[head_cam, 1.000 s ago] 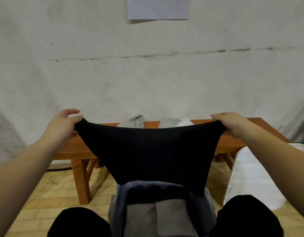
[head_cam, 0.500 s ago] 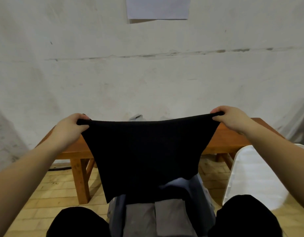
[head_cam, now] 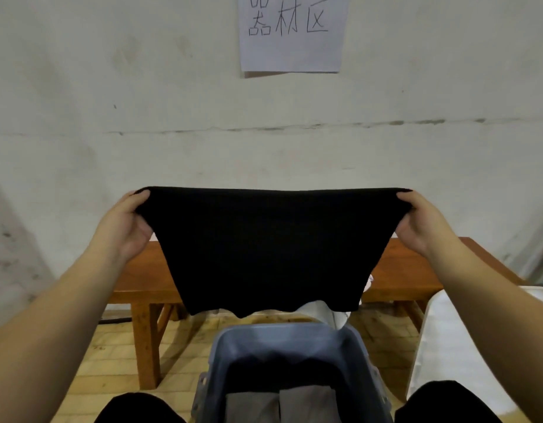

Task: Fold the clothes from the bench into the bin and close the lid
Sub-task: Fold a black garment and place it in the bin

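My left hand (head_cam: 123, 227) and right hand (head_cam: 423, 221) each grip a top corner of the black cloth (head_cam: 270, 248), stretched above the bin (head_cam: 290, 343), before the counter (head_cam: 416, 270).

Both hands have lifted the black garment (head_cam: 270, 248) higher; its hem now hangs clear above the bin (head_cam: 290, 343).

Black garment (head_cam: 270, 248) held stretched at chest height, left hand (head_cam: 123, 227) and right hand (head_cam: 423, 221) each gripping an upper corner. Grey bin (head_cam: 355, 355) open directly below, folded grey clothes (head_cam: 282, 406) inside. Wooden bench (head_cam: 407, 270) behind; white lid (head_cam: 465, 346) at right; paper sign (head_cam: 293, 32) on wall
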Motion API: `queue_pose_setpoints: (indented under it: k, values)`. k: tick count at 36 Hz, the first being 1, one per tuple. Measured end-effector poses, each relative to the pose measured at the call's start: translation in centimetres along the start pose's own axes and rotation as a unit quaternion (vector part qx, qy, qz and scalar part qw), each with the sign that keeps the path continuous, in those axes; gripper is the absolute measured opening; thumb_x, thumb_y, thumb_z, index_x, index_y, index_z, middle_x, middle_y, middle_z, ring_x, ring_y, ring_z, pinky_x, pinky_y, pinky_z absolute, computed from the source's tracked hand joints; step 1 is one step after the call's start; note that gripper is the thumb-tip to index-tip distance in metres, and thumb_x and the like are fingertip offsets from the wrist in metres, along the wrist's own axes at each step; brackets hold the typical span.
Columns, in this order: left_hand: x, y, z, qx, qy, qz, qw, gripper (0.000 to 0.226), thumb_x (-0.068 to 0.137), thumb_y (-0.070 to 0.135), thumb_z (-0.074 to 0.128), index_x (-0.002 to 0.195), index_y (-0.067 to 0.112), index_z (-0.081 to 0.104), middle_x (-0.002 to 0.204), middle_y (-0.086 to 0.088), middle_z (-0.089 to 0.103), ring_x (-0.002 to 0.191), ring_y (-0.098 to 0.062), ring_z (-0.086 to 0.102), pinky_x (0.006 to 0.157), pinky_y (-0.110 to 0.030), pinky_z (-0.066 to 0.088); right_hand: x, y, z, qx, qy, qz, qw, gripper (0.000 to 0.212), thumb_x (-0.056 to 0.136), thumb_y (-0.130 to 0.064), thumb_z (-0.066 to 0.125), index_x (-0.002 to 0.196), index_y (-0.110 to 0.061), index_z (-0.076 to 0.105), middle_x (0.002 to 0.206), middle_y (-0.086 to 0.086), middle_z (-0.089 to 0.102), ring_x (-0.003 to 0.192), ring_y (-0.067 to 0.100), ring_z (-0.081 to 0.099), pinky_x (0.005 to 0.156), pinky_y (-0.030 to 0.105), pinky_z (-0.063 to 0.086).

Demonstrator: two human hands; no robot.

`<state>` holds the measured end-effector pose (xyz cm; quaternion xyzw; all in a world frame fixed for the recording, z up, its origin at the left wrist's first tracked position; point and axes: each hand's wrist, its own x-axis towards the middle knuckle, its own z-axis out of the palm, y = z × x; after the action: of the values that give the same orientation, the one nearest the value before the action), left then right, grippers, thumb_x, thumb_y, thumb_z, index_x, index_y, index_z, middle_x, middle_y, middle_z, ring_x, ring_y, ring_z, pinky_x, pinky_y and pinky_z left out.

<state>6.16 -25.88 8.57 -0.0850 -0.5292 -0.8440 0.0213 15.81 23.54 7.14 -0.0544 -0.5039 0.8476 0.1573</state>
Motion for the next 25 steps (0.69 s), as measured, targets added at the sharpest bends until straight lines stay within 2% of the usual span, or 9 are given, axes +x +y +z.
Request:
queue_pose_setpoints:
  k: [4,7,10,12,13,15,17,20,25]
  values:
    - [-0.4,1.9,0.9,-0.145,-0.096,-0.027,0.984,0.034,0.105,0.021,0.042,0.087,0.014,0.070,0.090,-0.001,0.073,0.093,-0.016,0.071,0.084,-0.030,0.058,-1.4,-2.1,1.9,0.058,-0.123,-0.001,0.991,0.026,0.093,-0.013,0.050,0.083,-0.013,0.074,0.086,0.005,0.073,0.085,0.019,0.073,0.079,0.030,0.059]
    - [-0.7,3.4,0.8,-0.209,-0.177,-0.058,0.960,0.045,0.109,0.024,0.023,0.117,-0.004,0.058,0.113,-0.026,0.064,0.117,-0.039,0.057,0.111,-0.045,0.036,-2.5,-4.4,3.4,0.159,-0.314,0.028,0.935,0.014,0.094,-0.008,0.051,0.102,-0.001,0.062,0.096,0.022,0.068,0.099,0.037,0.066,0.097,0.046,0.049]
    - [-1.4,4.3,2.5,-0.176,-0.211,-0.026,0.961,0.036,0.107,0.017,0.031,0.120,-0.009,0.054,0.108,-0.032,0.060,0.106,-0.044,0.056,0.104,-0.053,0.035,-3.7,-6.6,5.1,0.111,-0.295,-0.050,0.948,0.019,0.100,-0.005,0.046,0.115,0.004,0.054,0.105,0.028,0.061,0.102,0.042,0.061,0.097,0.054,0.044]
    - [-1.3,3.7,6.0,-0.164,-0.302,-0.028,0.939,0.019,0.093,0.020,0.065,0.104,0.005,0.067,0.089,-0.018,0.068,0.086,-0.033,0.065,0.087,-0.044,0.052,-4.2,-5.8,7.7,0.038,-0.329,-0.085,0.940,0.017,0.085,-0.020,0.073,0.100,-0.015,0.068,0.094,0.009,0.068,0.088,0.024,0.066,0.086,0.040,0.054]
    - [-1.7,3.5,7.7,-0.109,-0.301,-0.015,0.947,0.022,0.076,0.026,0.083,0.092,0.015,0.070,0.077,-0.009,0.069,0.073,-0.025,0.066,0.076,-0.036,0.056,-4.7,-5.4,9.0,-0.009,-0.324,-0.083,0.942,0.017,0.075,-0.023,0.081,0.089,-0.023,0.072,0.087,0.001,0.069,0.081,0.016,0.065,0.080,0.033,0.055]
    - [-2.8,2.8,10.9,-0.023,-0.283,0.027,0.959,0.036,0.053,0.032,0.096,0.077,0.025,0.070,0.069,-0.004,0.067,0.066,-0.019,0.066,0.067,-0.028,0.056,-5.2,-4.0,11.5,-0.104,-0.257,-0.161,0.947,0.014,0.074,-0.014,0.074,0.076,-0.028,0.073,0.080,-0.006,0.069,0.075,0.008,0.063,0.078,0.026,0.050]
    - [-3.8,1.7,13.9,-0.028,-0.306,0.040,0.951,0.034,0.053,0.030,0.095,0.075,0.025,0.070,0.080,-0.006,0.071,0.075,-0.021,0.069,0.070,-0.030,0.057,-6.0,-2.3,13.6,-0.177,-0.241,-0.191,0.935,0.020,0.076,-0.009,0.060,0.076,-0.025,0.072,0.078,-0.012,0.069,0.075,0.003,0.061,0.076,0.019,0.047]
    - [-4.9,0.0,17.1,-0.047,-0.331,0.048,0.941,0.030,0.057,0.030,0.094,0.075,0.024,0.070,0.104,-0.004,0.073,0.093,-0.019,0.068,0.078,-0.029,0.055,-7.6,-0.5,15.9,-0.195,-0.246,-0.215,0.925,0.024,0.087,0.005,0.058,0.086,-0.017,0.067,0.082,-0.015,0.071,0.081,0.000,0.063,0.077,0.013,0.047]
    - [-6.4,-1.4,20.0,-0.102,-0.354,0.016,0.929,0.027,0.061,0.023,0.091,0.077,0.017,0.070,0.120,-0.008,0.067,0.105,-0.027,0.067,0.090,-0.035,0.056,-8.2,0.9,17.1,-0.125,-0.254,-0.206,0.937,0.032,0.080,-0.007,0.060,0.078,-0.035,0.074,0.099,-0.005,0.073,0.108,0.019,0.065,0.102,0.034,0.047]
